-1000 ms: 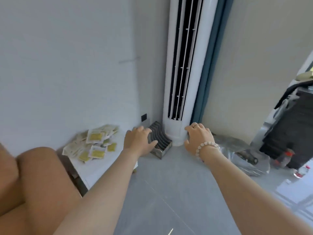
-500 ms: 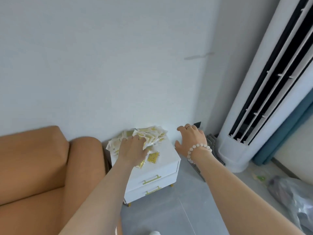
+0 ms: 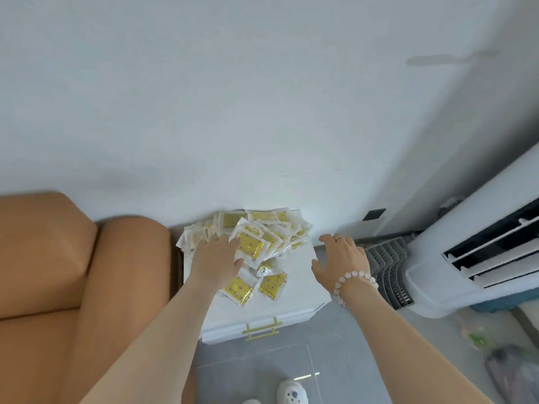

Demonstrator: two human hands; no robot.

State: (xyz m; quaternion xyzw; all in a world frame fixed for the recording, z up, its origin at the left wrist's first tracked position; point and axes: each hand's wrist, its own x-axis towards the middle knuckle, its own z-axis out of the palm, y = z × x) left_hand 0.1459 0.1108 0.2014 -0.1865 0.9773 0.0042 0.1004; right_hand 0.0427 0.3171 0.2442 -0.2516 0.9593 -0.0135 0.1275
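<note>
Fingers [image 3: 214, 240] of the left hand [image 3: 215, 259] lie spread and fairly straight on the left part of a heap of sachets [image 3: 271, 228]. They press down on the packets rather than curl round any, and the thumb is stretched out to the right against the edge of one yellow packet (the fingertips are blurred, so finer contact cannot be told). The heap of small clear packets with yellow squares inside covers the far half of a white desk [image 3: 300, 275], close to the wall [image 3: 262, 112]. Two loose sachets [image 3: 272, 284] lie nearer, just right of the left wrist.

The right hand [image 3: 342, 259] hangs above the right edge of the desk, apart from the heap. Its fingers [image 3: 348, 243] are relaxed, slightly bent and holding nothing. One of them wears a ring [image 3: 339, 238], and a bead bracelet [image 3: 354, 277] circles the wrist.

A gold drawer handle [image 3: 261, 330] shows on the near face of the desk. An orange sofa [image 3: 43, 258] stands just left of it. To the right, a grey slotted rack [image 3: 388, 266] leans on the floor [image 3: 335, 360] beside a white standing air conditioner [image 3: 472, 258]. A white shoe [image 3: 291, 393] shows at the near edge.
</note>
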